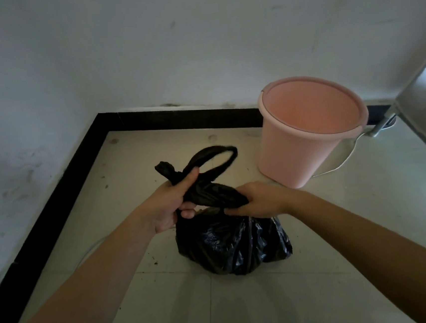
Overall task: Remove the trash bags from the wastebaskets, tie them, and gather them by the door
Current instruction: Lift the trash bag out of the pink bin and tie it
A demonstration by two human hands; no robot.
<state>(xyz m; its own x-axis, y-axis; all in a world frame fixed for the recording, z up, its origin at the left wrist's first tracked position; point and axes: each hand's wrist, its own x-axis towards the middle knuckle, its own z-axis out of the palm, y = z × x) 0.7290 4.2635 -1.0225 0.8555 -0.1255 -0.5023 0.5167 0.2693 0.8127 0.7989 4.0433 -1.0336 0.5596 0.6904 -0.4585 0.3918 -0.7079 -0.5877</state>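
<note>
Trash bag (233,248) sits on the pale floor (343,227) in a corner of the room, right in front of the person. It is black and shiny, with lots of crinkles. Its fat bottom part is lumpy and full. Its top is twisted into a long dark rope. The rope goes up from the bag and leans to the left and away from the person. At the far end it bends into a loop, and a short stub sticks out to the left.

The left hand (170,204) is closed tight around the twisted part, with the thumb on top. The right hand (259,198) pinches the thick part of the twist just above the full part of the bag.

One pink wastebasket (305,136) stands upright near the bag, behind it and to the right. Nothing shows inside it. A thin white cord (337,166) lies on the floor beside it.

I count one bag, one wastebasket and two hands.
</note>
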